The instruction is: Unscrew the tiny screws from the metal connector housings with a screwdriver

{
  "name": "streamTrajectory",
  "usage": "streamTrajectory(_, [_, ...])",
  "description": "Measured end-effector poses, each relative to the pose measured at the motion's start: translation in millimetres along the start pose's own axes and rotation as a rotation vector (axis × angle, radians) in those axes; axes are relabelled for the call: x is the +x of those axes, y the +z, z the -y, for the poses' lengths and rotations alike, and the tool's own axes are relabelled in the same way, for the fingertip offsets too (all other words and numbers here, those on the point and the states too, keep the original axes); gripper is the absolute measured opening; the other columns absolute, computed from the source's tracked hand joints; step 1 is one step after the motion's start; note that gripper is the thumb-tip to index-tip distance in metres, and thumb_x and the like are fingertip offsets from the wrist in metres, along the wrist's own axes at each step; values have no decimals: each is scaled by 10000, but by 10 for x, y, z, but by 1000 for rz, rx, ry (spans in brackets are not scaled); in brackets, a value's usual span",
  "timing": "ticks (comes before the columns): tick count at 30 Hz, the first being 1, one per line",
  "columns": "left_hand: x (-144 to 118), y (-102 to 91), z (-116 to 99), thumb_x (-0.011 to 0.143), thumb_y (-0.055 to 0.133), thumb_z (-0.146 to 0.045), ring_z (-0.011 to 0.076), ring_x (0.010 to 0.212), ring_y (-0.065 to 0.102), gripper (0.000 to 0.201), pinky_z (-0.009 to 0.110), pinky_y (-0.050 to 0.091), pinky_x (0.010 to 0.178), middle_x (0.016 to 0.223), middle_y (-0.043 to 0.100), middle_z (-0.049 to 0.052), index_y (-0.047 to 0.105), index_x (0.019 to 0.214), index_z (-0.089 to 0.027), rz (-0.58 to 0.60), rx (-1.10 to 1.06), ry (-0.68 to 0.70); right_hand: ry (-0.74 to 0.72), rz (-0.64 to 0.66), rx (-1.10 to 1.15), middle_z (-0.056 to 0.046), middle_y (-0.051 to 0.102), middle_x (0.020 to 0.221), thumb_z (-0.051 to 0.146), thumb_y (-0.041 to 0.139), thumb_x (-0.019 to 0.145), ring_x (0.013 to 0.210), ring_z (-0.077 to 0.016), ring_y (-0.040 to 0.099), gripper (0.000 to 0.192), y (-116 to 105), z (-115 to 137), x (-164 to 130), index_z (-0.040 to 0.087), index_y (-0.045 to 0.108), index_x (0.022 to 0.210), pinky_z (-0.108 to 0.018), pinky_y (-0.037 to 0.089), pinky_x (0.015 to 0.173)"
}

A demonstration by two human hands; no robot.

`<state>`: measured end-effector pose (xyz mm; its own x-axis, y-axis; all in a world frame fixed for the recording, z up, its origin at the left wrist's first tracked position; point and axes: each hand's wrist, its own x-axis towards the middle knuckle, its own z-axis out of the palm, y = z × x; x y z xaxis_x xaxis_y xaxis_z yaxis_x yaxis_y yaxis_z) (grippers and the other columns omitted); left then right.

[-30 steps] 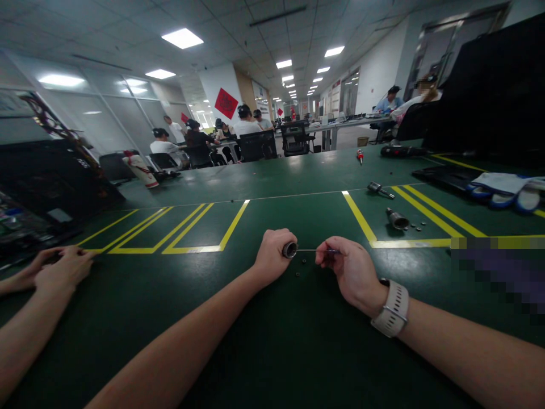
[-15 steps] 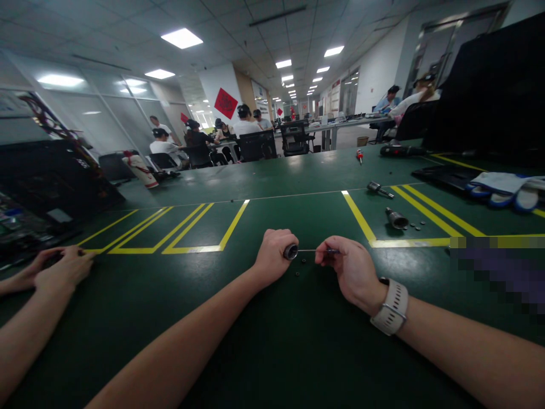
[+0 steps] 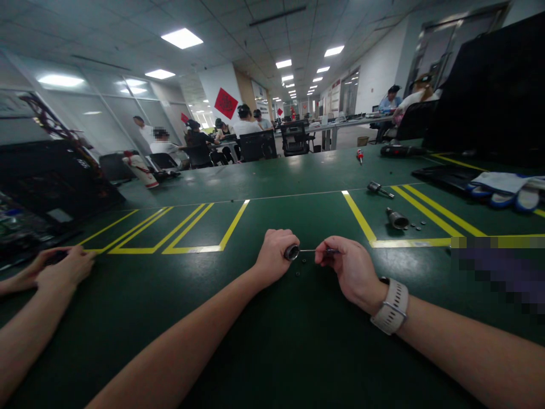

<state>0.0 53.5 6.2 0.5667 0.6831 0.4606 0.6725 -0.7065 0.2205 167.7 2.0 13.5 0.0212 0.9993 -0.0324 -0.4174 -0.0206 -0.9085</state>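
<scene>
Almost nothing is changing from a second ago: the left hand [image 3: 272, 255] is still gripping the small metal cylinder [image 3: 292, 251] just above the green worktop [image 3: 272, 341], while the right hand [image 3: 347, 271], beside the cylinder, keeps pinching a thin tool [image 3: 317, 250] pointed into the cylinder's open end, suggesting fine work is continuing.

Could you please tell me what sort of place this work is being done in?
Probably an open-plan assembly workshop or training room: a long green bench marked with yellow tape lines, small metal parts and work gloves lying on it, and other people seated at desks behind.
</scene>
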Motion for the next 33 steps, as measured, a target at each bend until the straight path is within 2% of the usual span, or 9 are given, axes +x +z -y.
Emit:
streamTrajectory(11, [15,1,22,764,553,-160,125,671,533,108,273,352,681,680,571,-12,512,665,-163,3,-175,-11,54,-42,59,-27,565,484,215,509,663,515,-142,500,210,13,20,1,154,609,488,-308,358,565])
streamTrajectory(20, [14,23,47,737,540,-114,128,667,527,99,275,336,676,671,567,-10,505,655,-158,-9,-110,-1,42,-57,63,-12,549,451,223,532,613,483,-127,483,172,10,3,11,144,600,476,-283,352,531])
streamTrajectory(28, [18,-5,16,728,520,-86,135,692,524,97,276,335,685,678,566,-8,514,665,-159,8,-66,-19,35,-58,93,6,541,450,256,541,633,478,-121,478,175,-11,-15,16,157,590,498,-272,352,529])
streamTrajectory(33, [11,-7,-7,727,502,-75,147,710,523,98,294,331,698,699,573,0,537,692,-161,-3,9,-51,-25,-76,32,19,490,416,249,509,651,457,-115,452,204,-22,-23,21,166,560,473,-264,333,504])
